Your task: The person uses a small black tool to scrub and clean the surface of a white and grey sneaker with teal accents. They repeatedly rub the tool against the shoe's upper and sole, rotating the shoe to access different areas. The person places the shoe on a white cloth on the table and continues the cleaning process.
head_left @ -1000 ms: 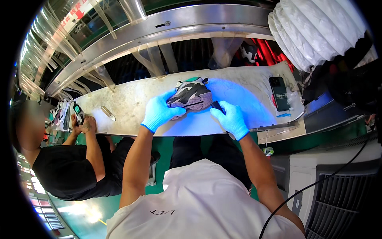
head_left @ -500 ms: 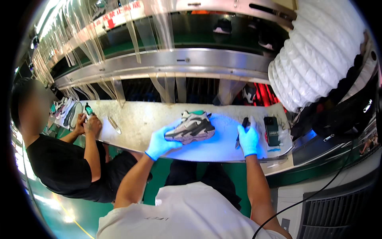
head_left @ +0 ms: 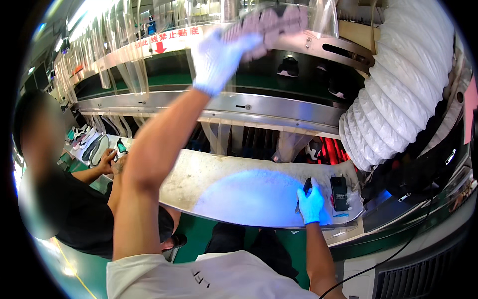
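Note:
My left hand (head_left: 214, 62), in a white glove tinted blue by the light, is raised high in front of the upper conveyor level. It is closed on a sneaker (head_left: 271, 30), whose pinkish-grey sole faces me; the shoe is smeared by motion and its upper is mostly hidden. Down on the worktable (head_left: 239, 199), my right hand (head_left: 311, 204), gloved too, is closed round a slim black-handled tool (head_left: 307, 186). That tool points toward the table, its lower end partly hidden by the fingers. Just right of this hand lies a dark phone (head_left: 339, 193).
A co-worker (head_left: 79, 199) sits at the left, hands on a small shoe part. Several soles (head_left: 97, 149) lie beyond them. Clear plastic strips (head_left: 137, 55) hang before the conveyor (head_left: 249, 79), which carries dark shoes (head_left: 288, 67). A thick white duct (head_left: 398, 89) fills the upper right.
My left hand has lifted the sneaker from just above the table up to the upper conveyor level. My right hand stays low with the black-handled tool. The whole view has shifted upward.

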Demonstrator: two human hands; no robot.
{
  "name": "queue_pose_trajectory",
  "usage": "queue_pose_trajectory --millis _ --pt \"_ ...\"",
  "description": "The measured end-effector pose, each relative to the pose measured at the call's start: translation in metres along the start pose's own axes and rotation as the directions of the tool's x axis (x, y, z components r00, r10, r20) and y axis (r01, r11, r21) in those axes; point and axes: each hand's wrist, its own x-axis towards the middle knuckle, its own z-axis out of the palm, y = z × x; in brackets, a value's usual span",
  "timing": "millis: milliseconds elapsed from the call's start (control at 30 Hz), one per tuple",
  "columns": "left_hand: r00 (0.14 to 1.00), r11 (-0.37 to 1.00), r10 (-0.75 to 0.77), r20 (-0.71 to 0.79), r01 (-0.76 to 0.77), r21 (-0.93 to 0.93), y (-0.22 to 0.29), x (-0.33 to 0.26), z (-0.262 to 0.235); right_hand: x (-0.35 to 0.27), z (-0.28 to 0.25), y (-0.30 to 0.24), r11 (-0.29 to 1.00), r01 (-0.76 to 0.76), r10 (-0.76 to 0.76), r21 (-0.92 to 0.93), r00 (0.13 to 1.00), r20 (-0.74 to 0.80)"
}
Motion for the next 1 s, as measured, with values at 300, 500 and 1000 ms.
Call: queue_pose_trajectory --millis 300,500,1000 --pt "0.933 0.831 0.026 0.359 -0.22 0.51 -0.079 0.168 0.115 0.0 0.006 -0.016 0.997 -0.002 -0.006 0.076 0.995 0.101" --pt "0.717 0.664 0.665 0.207 -0.695 0.275 -0.064 0.107 0.133 0.001 0.003 -0.006 0.992 0.121 -0.121 0.032 0.993 -0.002" --pt "0.327 0.846 -0.24 0.914 -0.392 0.362 -0.133 -0.26 0.279 -0.004 0.009 0.007 0.996 0.094 -0.093 0.002 0.994 -0.05"
